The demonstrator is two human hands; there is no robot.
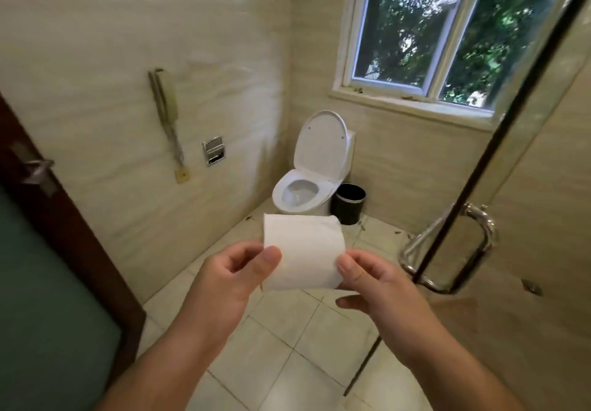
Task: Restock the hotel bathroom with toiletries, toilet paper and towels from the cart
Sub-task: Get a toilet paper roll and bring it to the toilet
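Two hands hold a white toilet paper roll point(302, 252) up in the air, near the camera. The left hand point(238, 271) pinches its left end and the right hand point(364, 278) pinches its right end. Far behind stand the open toilet point(311, 167), a black bin point(349, 203) and, on the left wall, a shiny paper holder point(213, 150).

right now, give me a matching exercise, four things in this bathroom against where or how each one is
Things
1. toilet paper roll
2. black bin
3. wall phone
4. toilet lid

Place or state
a. raised upright
b. pinched between left hand and right hand
c. on the floor beside the toilet
d. mounted on the tiled wall

Pairs: 1-b, 2-c, 3-d, 4-a
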